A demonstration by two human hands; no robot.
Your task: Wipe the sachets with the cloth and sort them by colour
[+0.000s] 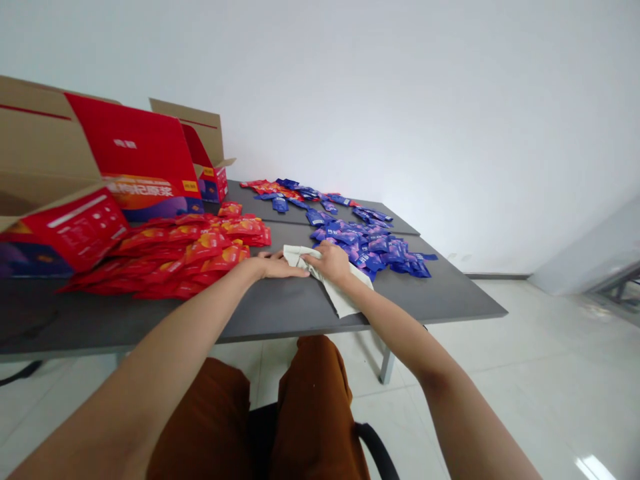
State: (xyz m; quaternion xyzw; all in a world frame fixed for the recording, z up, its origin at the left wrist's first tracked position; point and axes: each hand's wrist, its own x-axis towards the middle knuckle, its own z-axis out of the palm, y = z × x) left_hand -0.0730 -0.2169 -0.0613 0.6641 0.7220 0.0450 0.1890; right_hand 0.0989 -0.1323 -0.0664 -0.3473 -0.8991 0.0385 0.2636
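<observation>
An off-white piece of cloth [341,301], creased, lies slantwise on the dark grey table in front of me. My right hand [331,261] is closed on its upper part, the thumb pointing left. Beside the cloth's left edge, my left hand [279,267] lies low on the table, thumb stretched toward the cloth and fingers partly hidden. Just past my right hand spreads a pile of blue-purple sachets [387,248]. Left of my left hand, red sachets [200,250] are heaped.
Open red cartons [150,157] with raised flaps stand at the left; a smaller one [215,183] is behind. Mixed red and blue sachets [280,190] lie at the back near the wall. The table's [425,303] front edge runs above my knees.
</observation>
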